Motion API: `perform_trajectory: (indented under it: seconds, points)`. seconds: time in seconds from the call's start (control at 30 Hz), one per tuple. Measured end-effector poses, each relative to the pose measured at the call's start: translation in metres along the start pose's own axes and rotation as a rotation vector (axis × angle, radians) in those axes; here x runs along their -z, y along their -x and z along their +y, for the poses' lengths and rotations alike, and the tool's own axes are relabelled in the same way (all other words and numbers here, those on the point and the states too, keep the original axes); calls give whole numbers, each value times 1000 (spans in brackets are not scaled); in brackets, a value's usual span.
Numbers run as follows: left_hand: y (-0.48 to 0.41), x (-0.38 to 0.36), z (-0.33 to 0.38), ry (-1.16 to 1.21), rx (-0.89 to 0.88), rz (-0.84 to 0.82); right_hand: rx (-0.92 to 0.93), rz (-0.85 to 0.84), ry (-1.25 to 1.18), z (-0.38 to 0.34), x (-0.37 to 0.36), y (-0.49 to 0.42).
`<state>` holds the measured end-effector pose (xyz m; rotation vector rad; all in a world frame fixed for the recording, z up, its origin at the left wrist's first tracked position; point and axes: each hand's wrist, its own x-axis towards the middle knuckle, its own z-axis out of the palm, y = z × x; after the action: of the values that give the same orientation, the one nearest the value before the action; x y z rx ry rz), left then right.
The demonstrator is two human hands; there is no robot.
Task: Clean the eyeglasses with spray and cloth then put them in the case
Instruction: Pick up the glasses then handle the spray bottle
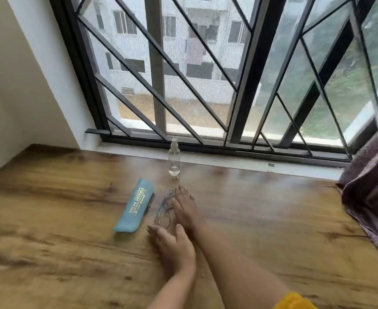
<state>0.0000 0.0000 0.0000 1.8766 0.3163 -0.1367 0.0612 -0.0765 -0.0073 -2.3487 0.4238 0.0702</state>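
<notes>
Eyeglasses [164, 209] lie on the tabletop [50, 197] just beside the case [134, 206], with the right grip [184, 207] and left grip [172, 244] both released, fingers flat at the frame; lift by the frame, never the lenses, then take the spray bottle [174, 159] standing beyond the case.

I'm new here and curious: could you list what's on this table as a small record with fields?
surface: brown wooden tabletop under a barred window
bottle: clear plastic spray bottle, upright near the sill
eyewear: thin-framed eyeglasses, lying on the wood
case: flat blue soft case with lettering, left of the eyeglasses
right hand: fingers straight, at the far lens
left hand: fingers straight, by the near lens
</notes>
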Motion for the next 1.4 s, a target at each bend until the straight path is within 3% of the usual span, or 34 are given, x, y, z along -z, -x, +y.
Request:
perform_trajectory:
  seconds: [0.27, 0.63, 0.9, 1.17, 1.4]
  points:
    - [-13, -8, 3, 121, 73, -10, -28, 13, -153, -11, 4, -15]
    - [-15, -9, 2, 174, -16, -22, -104, 162, -338, 3, 9, -2]
    - [-48, -21, 15, 74, -54, -256, -266, 472, -547, 43, 33, 28]
    - [-56, -30, 25, 101, -139, -615, -397, 650, -605, 70, 46, 53]
    - [-50, -26, 34, 97, -148, -727, -427, 727, -552, 68, 45, 65]
